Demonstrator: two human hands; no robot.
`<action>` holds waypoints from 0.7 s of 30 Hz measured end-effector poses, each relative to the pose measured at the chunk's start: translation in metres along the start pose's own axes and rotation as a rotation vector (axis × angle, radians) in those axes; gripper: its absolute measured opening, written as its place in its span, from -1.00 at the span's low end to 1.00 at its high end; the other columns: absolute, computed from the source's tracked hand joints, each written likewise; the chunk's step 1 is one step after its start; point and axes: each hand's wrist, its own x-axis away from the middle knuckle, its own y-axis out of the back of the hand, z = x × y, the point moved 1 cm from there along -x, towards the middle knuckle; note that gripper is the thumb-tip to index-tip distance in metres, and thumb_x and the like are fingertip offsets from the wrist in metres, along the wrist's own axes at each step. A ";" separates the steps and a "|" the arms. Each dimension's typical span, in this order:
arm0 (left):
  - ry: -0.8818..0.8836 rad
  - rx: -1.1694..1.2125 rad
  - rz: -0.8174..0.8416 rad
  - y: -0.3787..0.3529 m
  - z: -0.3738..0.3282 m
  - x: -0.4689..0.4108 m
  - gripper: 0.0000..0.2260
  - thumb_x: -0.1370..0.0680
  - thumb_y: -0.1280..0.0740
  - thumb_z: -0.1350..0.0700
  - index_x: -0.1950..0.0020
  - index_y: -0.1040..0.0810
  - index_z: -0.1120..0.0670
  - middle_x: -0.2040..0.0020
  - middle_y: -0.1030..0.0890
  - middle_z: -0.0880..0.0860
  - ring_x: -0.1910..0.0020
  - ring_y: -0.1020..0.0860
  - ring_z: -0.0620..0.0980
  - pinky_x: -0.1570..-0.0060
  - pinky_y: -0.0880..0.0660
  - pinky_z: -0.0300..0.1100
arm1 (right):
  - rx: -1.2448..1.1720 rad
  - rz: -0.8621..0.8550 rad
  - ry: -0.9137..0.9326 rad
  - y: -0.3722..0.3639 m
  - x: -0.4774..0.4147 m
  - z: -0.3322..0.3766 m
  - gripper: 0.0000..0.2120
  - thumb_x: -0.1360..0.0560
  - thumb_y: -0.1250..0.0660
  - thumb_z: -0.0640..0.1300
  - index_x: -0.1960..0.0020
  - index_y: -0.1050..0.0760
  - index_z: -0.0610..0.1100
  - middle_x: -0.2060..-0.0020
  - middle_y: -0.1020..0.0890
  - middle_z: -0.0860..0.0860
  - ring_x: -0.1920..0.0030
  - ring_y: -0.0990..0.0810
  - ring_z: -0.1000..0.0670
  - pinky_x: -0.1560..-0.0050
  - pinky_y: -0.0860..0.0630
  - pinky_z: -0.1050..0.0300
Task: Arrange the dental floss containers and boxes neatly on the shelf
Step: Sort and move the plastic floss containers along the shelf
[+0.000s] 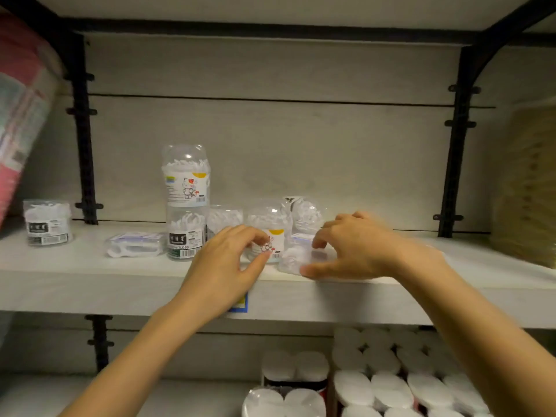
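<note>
Six floss tubs (pixel 186 233) (two stacked), two flat boxes (pixel 134 244); left hand (pixel 224 266), right hand (pixel 352 248) half-open, gripping nothing.

We could read only "FLOSS" on the dark label of the lower stacked floss jar (pixel 186 236); all other labels were too blurred.

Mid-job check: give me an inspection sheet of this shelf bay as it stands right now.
Surface: pale shelf, mostly bare at right.
Job's things: stacked jars; lone jar far left; flat floss pack; cartoon-label jar; clear pack at front edge.
Clutter: tipped container at back.
Grippers: left hand fingers around the cartoon-label jar; right hand over the clear pack, grip unclear.
Cables: nothing seen.
Surroundings: black brackets; white rolls below.
</note>
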 end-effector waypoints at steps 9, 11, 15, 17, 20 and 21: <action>-0.057 0.089 0.046 0.009 0.011 -0.005 -0.68 -0.45 -0.24 -0.11 -0.17 -0.50 -0.06 -0.03 -0.49 -0.23 -0.09 -0.44 -0.22 -0.07 -0.34 -0.32 | -0.046 0.193 -0.110 0.015 -0.017 0.006 -0.39 -0.42 -0.13 0.37 -0.26 -0.43 -0.03 -0.12 -0.59 0.05 -0.13 -0.49 0.01 -0.24 -0.20 0.10; -0.084 0.149 0.137 0.015 0.006 -0.012 -0.58 -0.47 -0.35 -0.07 -0.32 -0.39 -0.11 -0.13 -0.44 -0.26 -0.16 -0.40 -0.28 -0.13 -0.31 -0.37 | -0.278 0.214 -0.104 0.033 -0.011 0.001 -0.38 -0.38 -0.13 0.37 -0.23 -0.46 -0.04 -0.14 -0.58 0.06 -0.14 -0.51 0.03 -0.28 -0.31 0.09; -0.029 0.569 0.301 0.030 -0.009 -0.025 -0.49 -0.39 -0.40 -0.03 -0.32 -0.37 -0.18 -0.11 -0.56 -0.23 -0.12 -0.52 -0.27 -0.14 -0.48 -0.33 | -0.733 0.299 -0.018 0.065 0.002 -0.002 -0.59 -0.28 -0.16 0.32 0.03 -0.51 0.11 0.04 -0.58 0.17 0.02 -0.53 0.18 -0.05 -0.44 0.45; 0.022 0.727 0.311 0.034 -0.013 -0.028 -0.59 -0.38 -0.37 -0.01 -0.22 -0.47 -0.08 -0.07 -0.62 -0.11 -0.07 -0.60 -0.11 -0.09 -0.55 -0.19 | -0.833 0.283 -0.008 0.066 0.000 -0.005 -0.68 -0.28 -0.11 0.24 0.11 -0.47 0.12 0.08 -0.57 0.18 0.08 -0.51 0.19 0.17 -0.38 0.58; 0.104 0.885 0.261 0.035 -0.018 -0.026 -0.71 -0.39 -0.35 0.07 -0.10 -0.55 0.05 -0.02 -0.68 -0.02 0.00 -0.64 -0.04 -0.01 -0.58 -0.21 | -0.874 0.197 0.004 0.059 0.002 -0.006 -0.59 -0.36 -0.08 0.30 -0.02 -0.51 0.12 -0.04 -0.62 0.14 -0.11 -0.54 0.11 0.00 -0.43 0.46; 0.135 0.916 0.234 0.034 -0.018 -0.025 -0.72 -0.39 -0.35 0.08 -0.09 -0.56 0.07 -0.01 -0.69 0.00 0.00 -0.65 -0.03 0.00 -0.58 -0.22 | -0.908 0.127 0.020 0.056 0.002 -0.007 -0.56 -0.39 -0.13 0.35 -0.12 -0.49 0.15 -0.11 -0.60 0.17 -0.17 -0.52 0.11 -0.06 -0.44 0.41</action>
